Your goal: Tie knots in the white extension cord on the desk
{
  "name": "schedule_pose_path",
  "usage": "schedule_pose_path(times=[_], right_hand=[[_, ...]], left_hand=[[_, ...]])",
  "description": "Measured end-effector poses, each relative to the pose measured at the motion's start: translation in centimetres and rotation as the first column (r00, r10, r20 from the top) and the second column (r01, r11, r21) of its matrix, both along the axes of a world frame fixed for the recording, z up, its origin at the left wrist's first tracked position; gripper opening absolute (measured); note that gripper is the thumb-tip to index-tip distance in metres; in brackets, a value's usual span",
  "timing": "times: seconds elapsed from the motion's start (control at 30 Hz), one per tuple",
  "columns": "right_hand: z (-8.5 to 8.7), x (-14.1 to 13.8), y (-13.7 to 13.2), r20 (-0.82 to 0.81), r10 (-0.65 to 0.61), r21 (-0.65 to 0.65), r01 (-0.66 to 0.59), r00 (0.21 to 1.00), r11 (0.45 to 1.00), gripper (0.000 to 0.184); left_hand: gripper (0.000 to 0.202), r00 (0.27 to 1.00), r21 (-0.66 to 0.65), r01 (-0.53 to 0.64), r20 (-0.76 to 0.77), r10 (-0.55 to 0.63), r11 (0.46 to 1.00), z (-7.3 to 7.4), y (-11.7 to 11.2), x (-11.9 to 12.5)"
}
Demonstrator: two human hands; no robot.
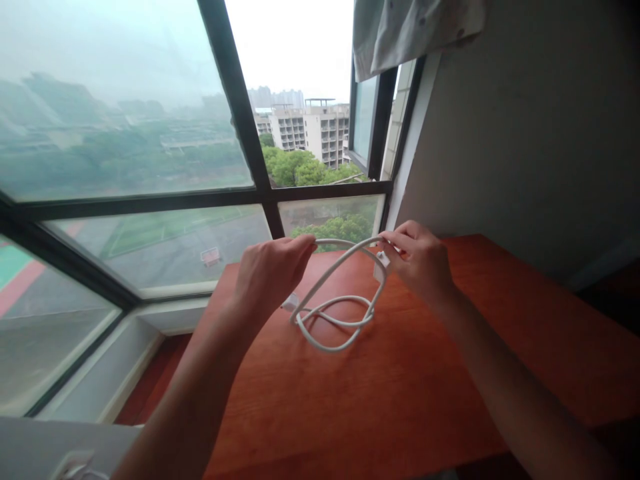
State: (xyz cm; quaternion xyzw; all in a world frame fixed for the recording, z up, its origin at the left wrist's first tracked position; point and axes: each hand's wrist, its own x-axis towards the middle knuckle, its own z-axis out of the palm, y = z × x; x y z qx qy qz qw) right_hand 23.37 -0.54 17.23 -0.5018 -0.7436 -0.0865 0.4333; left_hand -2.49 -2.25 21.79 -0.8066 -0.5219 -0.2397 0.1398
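Observation:
A white cable [333, 348] hangs in loose loops between my two hands, over a reddish-brown wooden table [380, 413]. My left hand [273, 267] is closed, pinching the cable at the top left. Opposite it, my right hand [420, 257] pinches the cable near the top right. A white plug-like end [381, 265] dangles just below the right fingers. Another white end [290, 303] shows beside the left wrist, partly hidden by it. Whether the lowest loop touches the tabletop I cannot tell.
Beyond the table stands a dark-framed window [150, 203], with one sash [367, 127] swung open at the right. A pale curtain [415, 33] hangs at the top. A grey wall [510, 133] bounds the right side. At the lower left is a white object [75, 465], only partly visible.

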Motion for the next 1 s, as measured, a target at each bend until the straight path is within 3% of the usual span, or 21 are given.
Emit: schedule_pose_path(times=[0.1, 0.23, 0.33, 0.43, 0.5, 0.6, 0.67, 0.77, 0.83, 0.93, 1.0], right_hand=[[0.5, -0.4, 0.4, 0.084, -0.015, 0.039, 0.012, 0.996, 0.999, 0.02], [0.7, -1.4, 0.4, 0.109, 0.032, -0.085, -0.023, 0.994, 0.996, 0.019], [0.8, -2.2, 0.1, 0.025, 0.099, -0.168, -0.094, 0.995, 0.981, 0.018], [0.7, -2.8, -0.1, -0.126, 0.157, -0.294, -0.188, 0.98, 0.937, 0.016], [0.5, -3.2, -0.1, -0.292, 0.201, -0.391, -0.309, 0.935, 0.867, 0.017], [0.2, -3.5, -0.2, -0.576, 0.257, -0.455, -0.565, 0.776, 0.688, 0.022], [0.3, -3.7, -0.4, -0.704, 0.225, -0.456, -0.671, 0.674, 0.585, 0.028], [1.1, -3.8, -1.5, -0.781, 0.195, -0.444, -0.747, 0.593, 0.496, 0.042], [1.4, -3.8, -2.5, -0.752, 0.274, -0.423, -0.757, 0.6, 0.497, 0.054], [0.9, -4.0, -3.7, -0.518, 0.48, -0.38, -0.693, 0.708, 0.613, 0.068], [0.0, -4.2, -3.6, -0.319, 0.555, -0.324, -0.639, 0.768, 0.698, 0.06]], left_hand=[[0.024, 0.99, -0.084, 0.1, 0.111, -0.09, 0.991, 0.4, 0.2, 0.5], [0.031, 0.917, -0.179, 0.295, 0.329, -0.226, 0.939, 0.6, 0.0, 1.1], [0.033, 0.841, -0.206, 0.424, 0.451, -0.299, 0.882, 0.3, -0.5, 1.8], [0.031, 0.782, -0.19, 0.476, 0.538, -0.314, 0.859, -0.7, -0.5, 2.6], [0.03, 0.727, -0.156, 0.482, 0.62, -0.294, 0.862, -1.6, -0.2, 3.1], [0.029, 0.645, -0.106, 0.468, 0.719, -0.258, 0.877, -2.6, 0.5, 3.3], [0.027, 0.638, -0.083, 0.42, 0.735, -0.229, 0.904, -2.8, 0.9, 3.1], [0.025, 0.672, -0.047, 0.316, 0.717, -0.188, 0.948, -2.6, 1.3, 2.8], [0.024, 0.702, -0.019, 0.253, 0.692, -0.17, 0.967, -2.4, 1.4, 2.6], [0.022, 0.744, 0.013, 0.183, 0.651, -0.147, 0.983, -2.2, 1.4, 2.5], [0.022, 0.754, 0.022, 0.16, 0.642, -0.137, 0.987, -2.2, 1.3, 2.4]])
